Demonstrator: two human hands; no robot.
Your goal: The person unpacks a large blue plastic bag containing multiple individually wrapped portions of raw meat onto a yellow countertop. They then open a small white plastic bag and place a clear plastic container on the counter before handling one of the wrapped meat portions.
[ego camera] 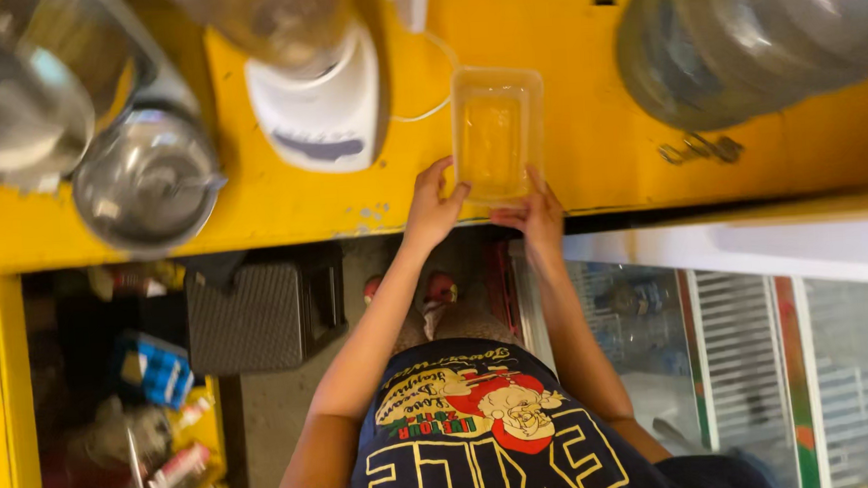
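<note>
A clear rectangular plastic container (496,132) sits on the yellow counter (588,157), close to its near edge. My left hand (432,207) grips the container's near left corner, thumb on the rim. My right hand (536,216) holds the near right corner, fingers against the wall. Both forearms reach up from my dark printed shirt at the bottom of the view. The container looks empty.
A white blender base (323,106) with a jar stands left of the container, its cord trailing behind. Metal bowls and lids (148,175) crowd the far left. A large clear water bottle (750,34) lies at the right. Below right is a white glass-topped freezer (756,346).
</note>
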